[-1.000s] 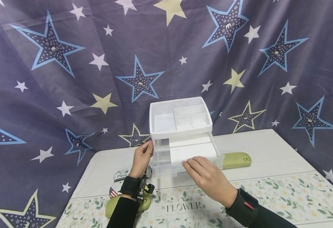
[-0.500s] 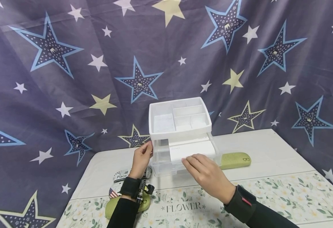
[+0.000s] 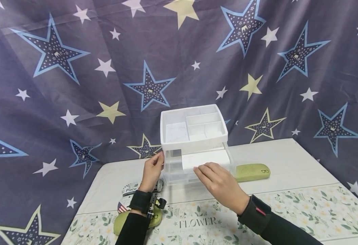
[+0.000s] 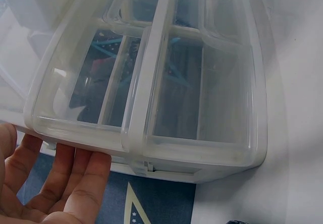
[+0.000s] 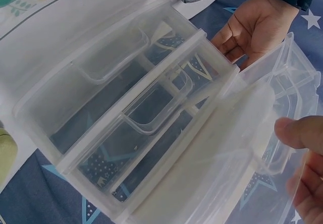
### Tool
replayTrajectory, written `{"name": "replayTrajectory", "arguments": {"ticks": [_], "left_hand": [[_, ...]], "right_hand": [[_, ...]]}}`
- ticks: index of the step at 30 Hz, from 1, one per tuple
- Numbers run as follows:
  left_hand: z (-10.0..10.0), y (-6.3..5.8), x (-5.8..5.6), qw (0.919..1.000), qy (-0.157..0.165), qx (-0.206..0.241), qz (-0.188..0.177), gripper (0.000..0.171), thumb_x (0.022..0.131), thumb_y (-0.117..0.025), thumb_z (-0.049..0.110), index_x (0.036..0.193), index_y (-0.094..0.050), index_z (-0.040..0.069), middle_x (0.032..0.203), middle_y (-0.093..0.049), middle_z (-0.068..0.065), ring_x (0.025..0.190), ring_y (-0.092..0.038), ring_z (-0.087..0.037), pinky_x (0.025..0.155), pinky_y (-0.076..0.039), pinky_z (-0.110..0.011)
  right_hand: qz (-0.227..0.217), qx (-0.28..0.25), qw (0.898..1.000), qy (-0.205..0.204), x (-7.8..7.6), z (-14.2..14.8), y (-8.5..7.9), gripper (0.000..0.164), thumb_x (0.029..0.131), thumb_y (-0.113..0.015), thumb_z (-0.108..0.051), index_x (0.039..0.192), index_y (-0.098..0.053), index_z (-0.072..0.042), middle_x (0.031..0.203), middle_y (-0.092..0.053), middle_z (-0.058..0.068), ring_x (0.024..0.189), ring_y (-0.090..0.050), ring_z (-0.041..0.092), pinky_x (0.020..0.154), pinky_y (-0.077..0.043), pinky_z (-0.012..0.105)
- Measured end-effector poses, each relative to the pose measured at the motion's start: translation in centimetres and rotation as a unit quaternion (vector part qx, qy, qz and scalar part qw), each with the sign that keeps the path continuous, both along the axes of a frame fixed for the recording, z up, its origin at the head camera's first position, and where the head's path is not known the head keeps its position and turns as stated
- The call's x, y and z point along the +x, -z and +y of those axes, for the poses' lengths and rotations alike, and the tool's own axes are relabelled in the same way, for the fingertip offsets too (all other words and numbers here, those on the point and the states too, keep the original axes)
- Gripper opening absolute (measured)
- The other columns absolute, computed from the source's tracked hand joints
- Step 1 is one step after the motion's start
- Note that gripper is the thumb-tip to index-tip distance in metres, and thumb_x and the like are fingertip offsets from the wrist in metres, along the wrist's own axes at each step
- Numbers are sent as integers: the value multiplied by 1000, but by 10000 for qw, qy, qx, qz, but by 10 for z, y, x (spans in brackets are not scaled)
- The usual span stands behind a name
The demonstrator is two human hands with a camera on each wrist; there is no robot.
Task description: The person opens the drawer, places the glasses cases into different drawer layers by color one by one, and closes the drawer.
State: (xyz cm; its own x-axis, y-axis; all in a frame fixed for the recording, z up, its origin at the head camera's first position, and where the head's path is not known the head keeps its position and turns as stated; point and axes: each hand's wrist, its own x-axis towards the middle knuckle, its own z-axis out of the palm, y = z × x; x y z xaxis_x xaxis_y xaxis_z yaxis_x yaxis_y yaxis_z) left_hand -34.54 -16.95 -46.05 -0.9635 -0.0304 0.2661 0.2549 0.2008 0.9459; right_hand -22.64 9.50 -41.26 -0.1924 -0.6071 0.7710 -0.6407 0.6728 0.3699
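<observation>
A drawer organizer [image 3: 194, 139] stands on the table, with a white compartment tray on top and clear drawers below. Its upper clear drawer [image 3: 174, 177] is partly pulled out and holds white boxes [image 3: 203, 158]. My right hand [image 3: 222, 185] grips the drawer's front wall; in the right wrist view the thumb [image 5: 298, 133] lies at the plastic and other fingers show on the far side. My left hand [image 3: 152, 172] rests against the organizer's left side. In the left wrist view its fingers [image 4: 91, 183] are fairly straight, with the tips right at the frame's edge.
A green glasses case [image 3: 252, 172] lies right of the organizer. Another green case [image 3: 122, 221] is partly covered by the left forearm. Beside it are black-and-white printed items [image 3: 131, 189] with lettering and a flag. A star-patterned curtain [image 3: 179, 68] hangs behind the table.
My right hand has moved slightly away from me with the drawer front, so the drawer is further in and less of the white boxes shows. My left hand has stayed in place.
</observation>
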Motion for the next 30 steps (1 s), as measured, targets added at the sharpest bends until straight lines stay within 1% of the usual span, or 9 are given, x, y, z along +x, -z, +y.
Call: {"name": "replayTrajectory", "arguments": {"ticks": [7,11,15,17,20,22,24,26,30], "left_hand": [[0,0,-1,10000,-34,-53,52,51,107,-54,41,144,-58,5,137,-64,-17,121,-64,-30,99,-58,-43],[-1,1,-1,9999,-49,-74,113,51,107,-54,40,143,-59,4,138,-63,-17,123,-63,-29,102,-56,-45],[-1,1,1,9998,-89,-159,87,53,107,-54,43,144,-58,5,138,-63,-16,124,-62,-30,103,-54,-46],[-1,1,2,9998,-116,-178,45,53,106,-55,44,144,-59,6,138,-64,-15,124,-62,-29,101,-55,-42],[-1,1,4,9996,-153,-223,33,53,106,-54,44,145,-58,8,136,-65,-14,122,-63,-27,92,-55,-36],[-1,1,4,9996,-167,-224,8,52,107,-54,45,145,-59,9,135,-66,-13,122,-63,-26,90,-55,-32],[-1,0,4,9997,-140,-202,-5,52,107,-53,44,145,-58,10,134,-66,-14,121,-63,-26,91,-56,-33],[-1,0,4,9998,-95,-147,-36,50,107,-53,43,146,-58,10,133,-66,-14,122,-62,-26,96,-58,-38],[-1,1,3,10000,-16,-84,-46,48,108,-53,38,146,-56,9,137,-63,-18,127,-60,-30,105,-55,-46]], "right_hand": [[-7,11,10000,18,-5,-1,0,43,114,-28,-5,123,-70,4,109,-69,13,97,-64,26,86,-59,32],[-50,39,10000,20,-8,-2,-1,44,114,-27,-6,123,-69,4,109,-69,13,97,-64,26,86,-58,32],[-130,20,9999,16,-11,-1,-1,38,111,-34,-3,123,-69,4,108,-69,13,97,-63,26,86,-58,32],[-159,-1,9999,31,-13,-1,-1,34,109,-39,-2,122,-69,5,108,-68,12,97,-63,26,86,-58,32],[-166,-2,9998,66,-16,-1,-1,32,107,-41,-1,122,-69,5,108,-68,12,97,-63,27,86,-58,32],[-164,-2,9998,77,-18,0,-2,31,107,-43,-1,122,-69,4,107,-68,12,97,-63,27,85,-58,32],[-181,-16,9998,103,-20,0,-2,29,104,-47,-1,122,-69,4,108,-68,12,97,-63,27,85,-58,32],[-183,-49,9997,132,-22,0,-1,28,100,-52,0,122,-70,4,107,-68,12,97,-63,27,84,-58,33],[-195,-85,9996,193,-25,0,-1,30,95,-57,0,121,-69,4,107,-68,12,97,-63,26,84,-58,33]]}}
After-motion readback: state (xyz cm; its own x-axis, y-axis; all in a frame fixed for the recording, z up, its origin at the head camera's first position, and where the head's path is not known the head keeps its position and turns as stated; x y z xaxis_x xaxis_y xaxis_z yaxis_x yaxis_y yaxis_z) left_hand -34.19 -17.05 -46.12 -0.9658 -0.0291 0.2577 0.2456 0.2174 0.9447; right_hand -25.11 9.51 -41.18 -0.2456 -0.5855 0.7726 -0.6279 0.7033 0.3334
